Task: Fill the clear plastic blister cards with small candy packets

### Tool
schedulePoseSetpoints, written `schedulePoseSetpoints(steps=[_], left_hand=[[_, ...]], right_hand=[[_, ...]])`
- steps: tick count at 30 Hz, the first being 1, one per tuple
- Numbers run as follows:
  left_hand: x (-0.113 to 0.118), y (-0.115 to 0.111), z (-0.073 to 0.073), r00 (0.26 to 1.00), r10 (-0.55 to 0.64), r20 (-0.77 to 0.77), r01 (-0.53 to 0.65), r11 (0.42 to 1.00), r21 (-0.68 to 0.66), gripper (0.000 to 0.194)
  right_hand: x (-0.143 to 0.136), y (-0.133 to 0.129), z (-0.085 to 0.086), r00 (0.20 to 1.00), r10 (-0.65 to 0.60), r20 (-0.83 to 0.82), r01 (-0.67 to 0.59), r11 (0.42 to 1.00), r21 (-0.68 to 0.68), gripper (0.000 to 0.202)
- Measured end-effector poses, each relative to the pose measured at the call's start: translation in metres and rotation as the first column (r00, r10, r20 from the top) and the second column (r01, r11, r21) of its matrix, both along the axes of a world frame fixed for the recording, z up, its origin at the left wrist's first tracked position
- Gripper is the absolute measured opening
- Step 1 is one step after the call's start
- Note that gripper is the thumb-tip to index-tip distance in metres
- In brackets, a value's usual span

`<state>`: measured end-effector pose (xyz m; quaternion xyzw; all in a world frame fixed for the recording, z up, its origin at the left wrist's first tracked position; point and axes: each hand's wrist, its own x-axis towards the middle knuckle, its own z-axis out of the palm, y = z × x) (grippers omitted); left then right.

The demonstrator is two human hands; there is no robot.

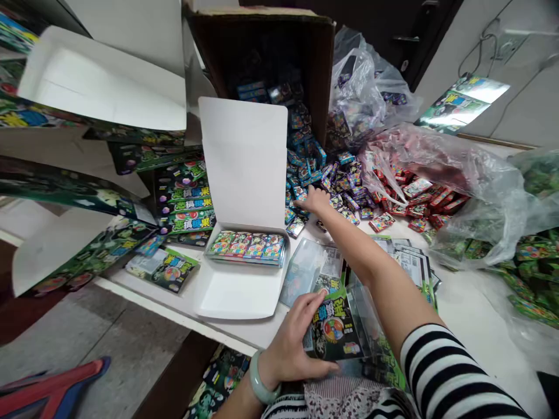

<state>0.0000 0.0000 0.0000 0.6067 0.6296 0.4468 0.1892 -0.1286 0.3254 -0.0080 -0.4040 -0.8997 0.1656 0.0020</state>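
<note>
Along the left edge of the table (458,302), green printed cartons (186,198) lie stacked, with folded white box flaps (105,81) above them. Just right of these, near the front edge, an open white box (238,291) stands with its lid (244,163) upright; a row of small colourful packets (247,245) fills its back part.

At the front edge, the left hand (290,343), a pale green bangle (257,381) on its wrist, rests on a green packet in clear wrap (336,329), fingers spread over its left side and thumb pressed along its lower edge. Flat clear sleeves (310,265) lie just behind it.

The right hand (315,199) reaches across to the middle of the table, fingers spread, palm down, touching the heap of small blue packets (323,174) that spills from a tipped brown cardboard box (266,52) at the back edge. I cannot tell whether it pinches one.

Right of the heap, red packets (414,201) spill from a clear plastic bag (471,180). Green packets (537,279) pile at the right edge.
</note>
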Motion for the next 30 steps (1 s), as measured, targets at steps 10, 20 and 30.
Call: schedulePoseSetpoints(steps=[10, 20, 30], left_hand=[[-0.005, -0.004, -0.003, 0.997, 0.063, -0.035, -0.063, 0.998, 0.008, 0.109], [0.008, 0.000, 0.007, 0.995, 0.036, -0.088, -0.036, 0.999, 0.000, 0.104], [0.007, 0.003, 0.001, 0.996, 0.031, -0.086, -0.036, 0.998, -0.055, 0.103]], right_hand=[[0.108, -0.013, 0.015, 0.875, 0.474, -0.095, -0.471, 0.880, 0.056, 0.085], [0.162, -0.034, 0.000, 0.845, 0.533, 0.024, -0.520, 0.811, 0.269, 0.059], [0.165, -0.045, -0.017, 0.871, 0.478, 0.112, -0.491, 0.839, 0.235, 0.044]])
